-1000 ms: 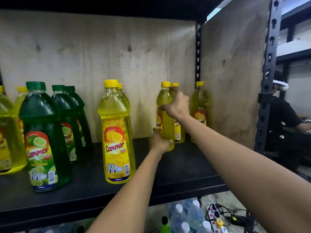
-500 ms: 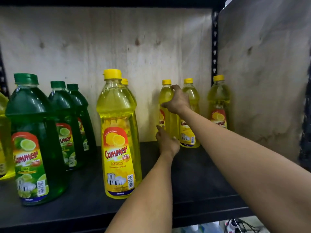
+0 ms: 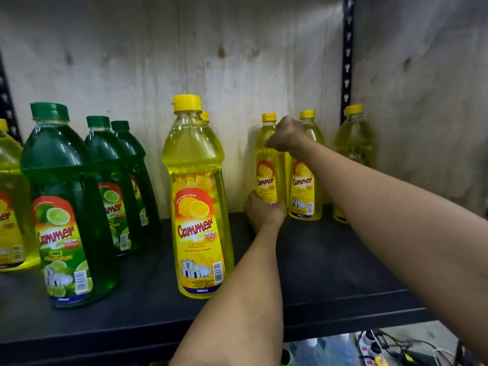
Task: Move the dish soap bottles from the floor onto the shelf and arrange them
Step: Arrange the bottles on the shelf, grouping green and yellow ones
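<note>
A small yellow lemon soap bottle [image 3: 268, 178] stands at the back of the black shelf [image 3: 330, 262], against the plywood wall. My right hand [image 3: 286, 134] grips its shoulder just under the yellow cap. My left hand [image 3: 262, 212] wraps its base where it meets the shelf. A second small yellow bottle [image 3: 305, 186] stands right beside it, and a third [image 3: 353, 143] in the back right corner. A large yellow bottle [image 3: 198, 207] stands near the front, with another behind it.
Three green lime bottles [image 3: 66, 207] stand in a row on the left, with a yellow bottle [image 3: 10, 207] at the far left edge. Black uprights [image 3: 347, 62] frame the plywood side wall. Clear bottles and cables [image 3: 383, 350] lie on the floor below.
The bottle in my hands went from mid-shelf to the back wall, next to the other small yellow bottle. My view came closer to the shelf.
</note>
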`<state>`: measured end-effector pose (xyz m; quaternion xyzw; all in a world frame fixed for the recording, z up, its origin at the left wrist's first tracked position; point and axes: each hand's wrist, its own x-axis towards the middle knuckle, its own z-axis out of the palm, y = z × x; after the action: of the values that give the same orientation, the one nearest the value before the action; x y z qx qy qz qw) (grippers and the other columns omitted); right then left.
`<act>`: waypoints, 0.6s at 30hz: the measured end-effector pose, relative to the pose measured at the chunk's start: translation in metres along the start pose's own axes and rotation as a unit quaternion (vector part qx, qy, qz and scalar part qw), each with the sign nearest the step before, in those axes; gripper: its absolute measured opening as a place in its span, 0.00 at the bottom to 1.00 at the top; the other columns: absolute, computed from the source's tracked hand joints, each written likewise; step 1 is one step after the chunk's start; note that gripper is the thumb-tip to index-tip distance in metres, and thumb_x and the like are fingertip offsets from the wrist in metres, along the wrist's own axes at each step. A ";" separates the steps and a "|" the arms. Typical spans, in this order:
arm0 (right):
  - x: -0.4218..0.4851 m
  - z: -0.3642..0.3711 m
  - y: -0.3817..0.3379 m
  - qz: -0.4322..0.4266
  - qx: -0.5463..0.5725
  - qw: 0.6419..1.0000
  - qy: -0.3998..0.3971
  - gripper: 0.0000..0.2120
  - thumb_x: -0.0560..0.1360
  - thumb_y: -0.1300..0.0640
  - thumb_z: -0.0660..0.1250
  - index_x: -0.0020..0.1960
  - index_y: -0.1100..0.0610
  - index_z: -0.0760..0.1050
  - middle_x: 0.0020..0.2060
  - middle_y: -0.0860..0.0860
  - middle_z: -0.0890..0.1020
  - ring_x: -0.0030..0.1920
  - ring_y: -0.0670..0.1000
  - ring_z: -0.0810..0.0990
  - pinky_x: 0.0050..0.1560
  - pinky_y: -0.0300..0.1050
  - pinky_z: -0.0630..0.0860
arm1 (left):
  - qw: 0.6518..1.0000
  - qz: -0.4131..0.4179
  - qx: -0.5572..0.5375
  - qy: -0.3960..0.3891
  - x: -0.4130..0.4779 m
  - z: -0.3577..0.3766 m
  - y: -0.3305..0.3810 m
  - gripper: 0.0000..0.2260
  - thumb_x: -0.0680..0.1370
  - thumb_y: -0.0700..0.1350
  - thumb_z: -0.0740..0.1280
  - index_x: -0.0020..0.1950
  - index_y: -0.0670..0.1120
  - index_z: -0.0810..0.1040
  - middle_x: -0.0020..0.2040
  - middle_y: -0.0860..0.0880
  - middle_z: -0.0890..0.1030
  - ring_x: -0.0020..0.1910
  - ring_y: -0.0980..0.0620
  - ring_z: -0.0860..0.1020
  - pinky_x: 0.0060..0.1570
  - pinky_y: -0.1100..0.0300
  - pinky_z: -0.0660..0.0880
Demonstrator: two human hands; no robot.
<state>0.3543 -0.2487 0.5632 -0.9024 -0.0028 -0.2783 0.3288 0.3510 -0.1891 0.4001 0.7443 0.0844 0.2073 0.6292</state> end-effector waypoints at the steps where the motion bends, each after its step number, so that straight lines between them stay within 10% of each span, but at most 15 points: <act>1: 0.002 -0.001 0.001 0.004 0.014 1.000 -0.011 0.21 0.71 0.58 0.75 0.61 0.62 0.75 0.58 0.60 0.80 0.58 0.57 0.80 0.50 0.45 0.77 | 0.999 -0.008 -0.030 -0.007 0.002 -0.001 -0.002 0.30 0.72 0.41 0.75 0.71 0.47 0.67 0.66 0.44 0.73 0.66 0.43 0.73 0.60 0.54 0.74; 8: 0.005 -0.004 0.012 0.038 0.089 0.990 -0.107 0.22 0.76 0.66 0.62 0.70 0.61 0.67 0.65 0.62 0.76 0.64 0.61 0.76 0.64 0.63 0.72 | 1.000 -0.010 0.029 -0.003 0.007 0.002 -0.007 0.30 0.74 0.42 0.74 0.73 0.45 0.66 0.69 0.42 0.73 0.68 0.41 0.73 0.63 0.44 0.75; 18: -0.001 0.002 0.025 0.036 0.186 0.974 -0.127 0.27 0.81 0.67 0.54 0.78 0.53 0.57 0.69 0.60 0.72 0.69 0.61 0.71 0.69 0.62 0.69 | 0.998 0.000 0.058 0.002 0.003 0.005 -0.003 0.24 0.75 0.42 0.72 0.68 0.42 0.67 0.67 0.40 0.74 0.66 0.40 0.75 0.61 0.48 0.76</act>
<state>0.3593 -0.2672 0.5465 -0.8531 -0.0639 -0.1444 0.4972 0.3565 -0.1918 0.3970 0.7790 0.0970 0.2035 0.5851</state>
